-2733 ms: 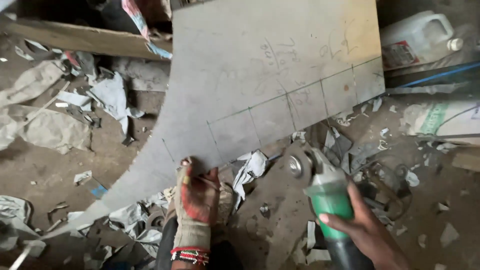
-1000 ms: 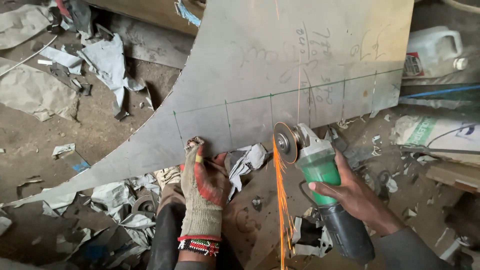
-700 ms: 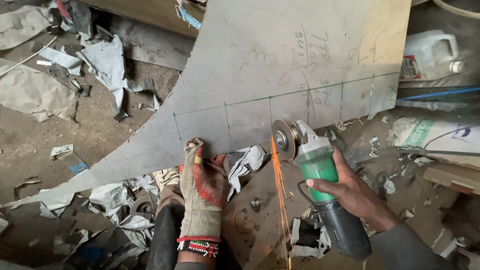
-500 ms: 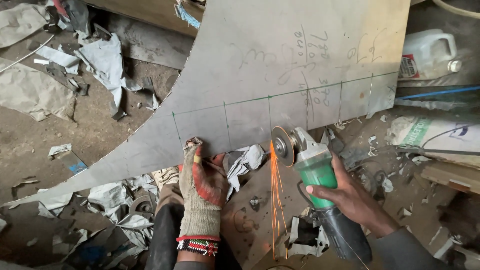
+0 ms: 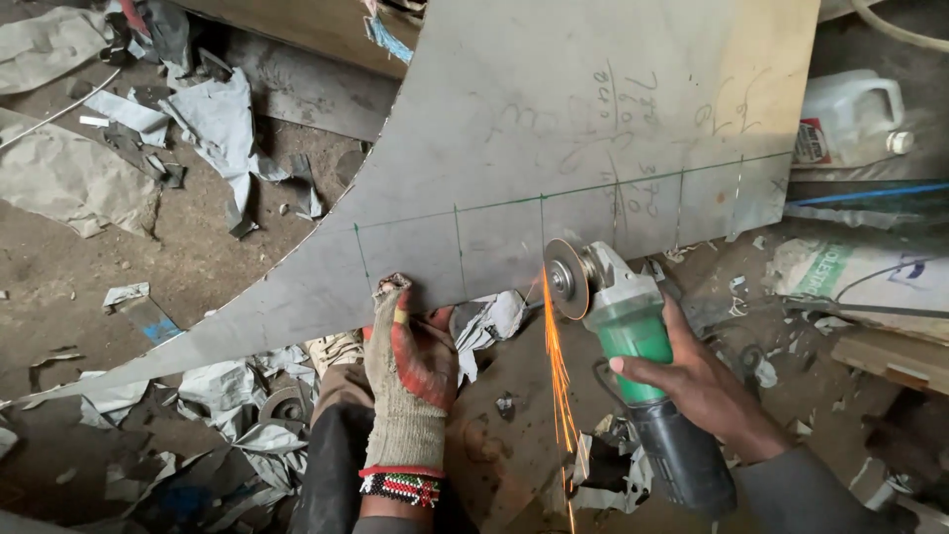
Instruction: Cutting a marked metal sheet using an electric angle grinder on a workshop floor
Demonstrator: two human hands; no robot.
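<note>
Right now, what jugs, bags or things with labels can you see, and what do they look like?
Plastic jug: upper right, beside the metal sheet; whitish, with a handle and a red and white label.
Sack: right side, below the jug; pale, lying flat, with green print.
No signs or screens in view.

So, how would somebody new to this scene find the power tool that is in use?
Start at the big grey metal sheet and follow its lower edge rightward. There the right hand holds the angle grinder: green body, round disc throwing orange sparks, unlike the dull scraps around it.
</note>
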